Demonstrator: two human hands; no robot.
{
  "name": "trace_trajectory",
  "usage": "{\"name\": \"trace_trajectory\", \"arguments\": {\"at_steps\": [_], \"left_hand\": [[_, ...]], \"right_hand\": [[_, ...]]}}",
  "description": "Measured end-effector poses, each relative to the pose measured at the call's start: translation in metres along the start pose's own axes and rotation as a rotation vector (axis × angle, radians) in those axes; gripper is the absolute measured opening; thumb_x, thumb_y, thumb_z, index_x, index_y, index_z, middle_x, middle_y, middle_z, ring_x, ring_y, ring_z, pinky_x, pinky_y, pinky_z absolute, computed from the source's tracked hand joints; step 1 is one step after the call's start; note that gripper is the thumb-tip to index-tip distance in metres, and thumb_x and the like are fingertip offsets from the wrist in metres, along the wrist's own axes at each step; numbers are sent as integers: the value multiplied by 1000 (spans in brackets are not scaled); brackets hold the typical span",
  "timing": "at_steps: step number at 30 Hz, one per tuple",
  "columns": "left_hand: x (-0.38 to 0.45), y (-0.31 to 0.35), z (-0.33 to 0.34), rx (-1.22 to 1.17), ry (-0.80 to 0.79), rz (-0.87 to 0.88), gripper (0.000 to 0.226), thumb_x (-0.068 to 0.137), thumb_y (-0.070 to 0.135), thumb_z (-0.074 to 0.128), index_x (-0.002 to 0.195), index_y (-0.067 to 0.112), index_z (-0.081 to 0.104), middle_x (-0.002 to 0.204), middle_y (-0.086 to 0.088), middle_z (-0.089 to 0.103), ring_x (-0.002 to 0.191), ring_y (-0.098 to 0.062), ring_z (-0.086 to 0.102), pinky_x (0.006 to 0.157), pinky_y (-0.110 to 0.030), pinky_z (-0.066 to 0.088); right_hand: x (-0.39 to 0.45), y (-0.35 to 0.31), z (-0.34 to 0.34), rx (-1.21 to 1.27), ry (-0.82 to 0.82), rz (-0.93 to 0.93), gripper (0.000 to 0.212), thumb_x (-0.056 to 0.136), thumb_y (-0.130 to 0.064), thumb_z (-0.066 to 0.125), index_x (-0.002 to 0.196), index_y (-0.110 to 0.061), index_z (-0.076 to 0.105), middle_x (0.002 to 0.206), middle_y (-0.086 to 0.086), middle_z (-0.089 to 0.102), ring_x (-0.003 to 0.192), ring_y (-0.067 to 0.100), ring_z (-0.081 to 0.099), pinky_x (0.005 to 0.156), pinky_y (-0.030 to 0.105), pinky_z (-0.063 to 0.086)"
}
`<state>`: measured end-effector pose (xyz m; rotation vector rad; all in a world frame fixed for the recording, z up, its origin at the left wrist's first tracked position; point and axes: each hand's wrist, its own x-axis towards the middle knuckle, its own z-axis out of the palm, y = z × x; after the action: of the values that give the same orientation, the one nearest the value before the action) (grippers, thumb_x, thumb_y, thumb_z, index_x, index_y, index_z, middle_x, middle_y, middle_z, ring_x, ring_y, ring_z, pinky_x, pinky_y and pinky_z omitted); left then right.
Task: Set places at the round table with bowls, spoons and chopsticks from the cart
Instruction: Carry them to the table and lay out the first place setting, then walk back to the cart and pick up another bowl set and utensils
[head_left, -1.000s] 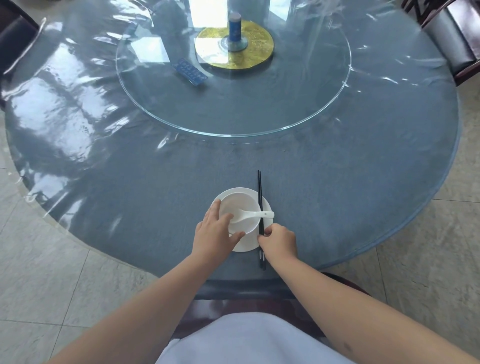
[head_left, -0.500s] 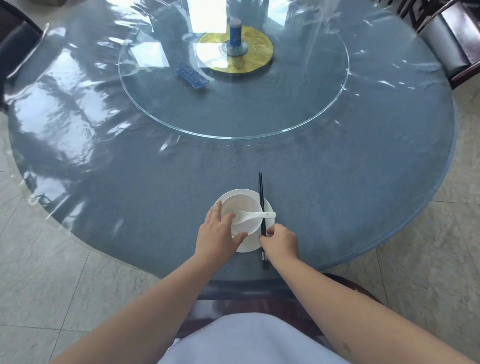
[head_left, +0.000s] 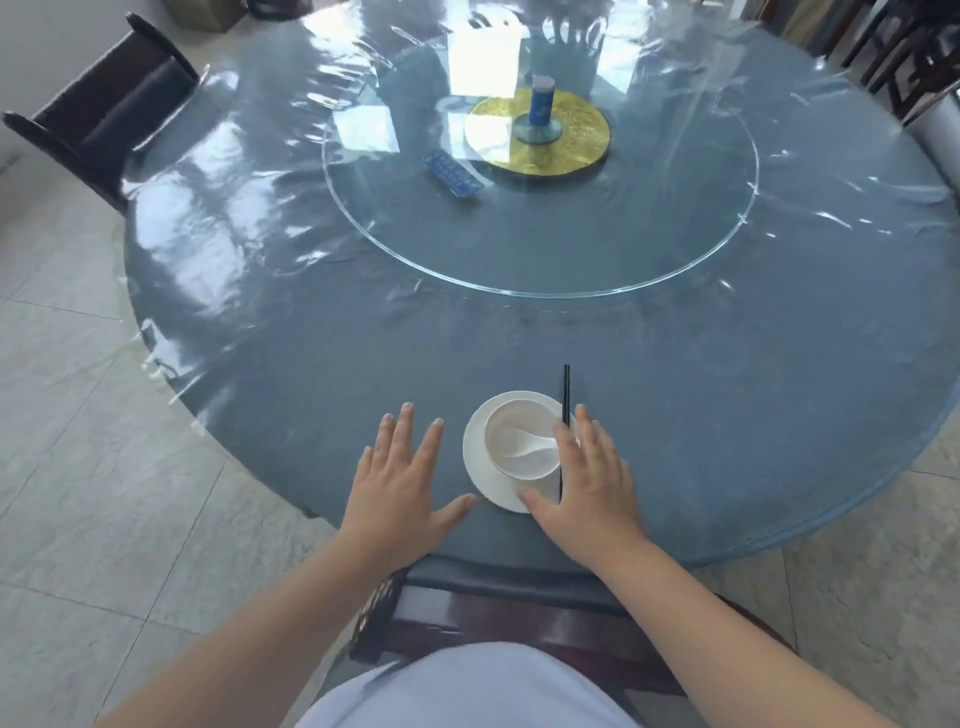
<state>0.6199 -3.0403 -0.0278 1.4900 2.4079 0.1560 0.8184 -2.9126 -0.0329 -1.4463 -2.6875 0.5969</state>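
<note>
Blue remote (head_left: 451, 174) on glass turntable (head_left: 571, 249)

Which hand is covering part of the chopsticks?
The right hand: it lies over the black chopsticks beside the bowl. The left hand is apart, off to the left.

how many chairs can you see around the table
3 at least. One dark chair stands at the table's far left edge, one sits tucked under the near edge between the person's arms, and parts of more show at the top right corner; others may be out of frame.
</note>
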Motion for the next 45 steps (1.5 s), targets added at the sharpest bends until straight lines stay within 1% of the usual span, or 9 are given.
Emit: {"name": "trace_trajectory", "arguments": {"at_steps": [3, 5, 11, 16, 21, 26, 32, 39, 45], "left_hand": [[-32, -31, -18, 0, 6, -145, 99, 72, 85, 20, 154, 34, -3, 161, -1, -22, 148, -25, -18, 119, -49, 10], [-58, -56, -28, -12, 15, -261, 100, 71, 86, 20, 153, 36, -8, 160, 1, -27, 148, -24, -21, 118, -51, 11], [-147, -151, -49, 7, 40, -600, 100, 72, 87, 14, 153, 33, -10, 156, -1, -33, 148, -25, -21, 118, -53, 12], [-219, -228, -56, -55, 73, -808, 98, 75, 86, 17, 154, 33, -7, 159, -2, -28, 148, -27, -19, 116, -55, 10], [-285, -311, -67, -128, 101, -963, 101, 72, 88, 17, 154, 34, -6, 162, -2, -20, 149, -27, -14, 115, -55, 14], [-328, -399, -90, -108, 109, -1027, 100, 71, 89, 17, 153, 36, -9, 161, -2, -22, 148, -27, -16, 116, -56, 10], [-324, -484, -130, -87, 171, -1020, 100, 69, 90, 11, 150, 39, -18, 160, 0, -26, 147, -27, -20, 116, -55, 8], [-240, -594, -183, -61, 214, -941, 99, 70, 89, 13, 151, 38, -15, 160, -1, -27, 148, -27, -19, 117, -55, 8], [-140, -703, -242, -32, 273, -910, 97, 72, 89, 17, 151, 40, -12, 160, 2, -26, 148, -25, -19, 117, -55, 8]], "right_hand": [[6, -48, 6, -134, -88, -202, 98, 75, -80, 37, 153, -27, 12, 164, 4, -8, 149, 28, -4, 117, 50, 14], [9, -84, 16, -176, -155, -325, 102, 72, -85, 25, 155, -30, 3, 163, 4, -16, 149, 28, -11, 117, 50, 11], [11, -203, 54, -311, -312, -680, 102, 72, -86, 15, 152, -32, -17, 152, 0, -41, 145, 29, -26, 119, 53, 1], [-4, -314, 88, -352, -377, -891, 105, 65, -89, 13, 152, -35, -14, 152, -5, -38, 145, 24, -28, 118, 51, -3], [-29, -437, 137, -345, -415, -1021, 105, 68, -90, 21, 150, -36, -15, 155, -7, -35, 146, 24, -24, 119, 51, -3], [-36, -551, 174, -337, -416, -1099, 103, 69, -91, 19, 147, -39, -23, 154, -8, -38, 145, 23, -26, 118, 51, -3], [-17, -628, 185, -308, -384, -1089, 103, 68, -94, 13, 147, -40, -24, 155, -8, -37, 145, 21, -28, 118, 51, -1], [78, -712, 194, -271, -362, -1022, 104, 63, -96, -2, 149, -41, -19, 155, -10, -36, 145, 18, -28, 118, 49, -5], [194, -813, 208, -261, -355, -1023, 104, 66, -95, 2, 151, -39, -16, 155, -10, -36, 145, 18, -28, 119, 50, -5]]}}
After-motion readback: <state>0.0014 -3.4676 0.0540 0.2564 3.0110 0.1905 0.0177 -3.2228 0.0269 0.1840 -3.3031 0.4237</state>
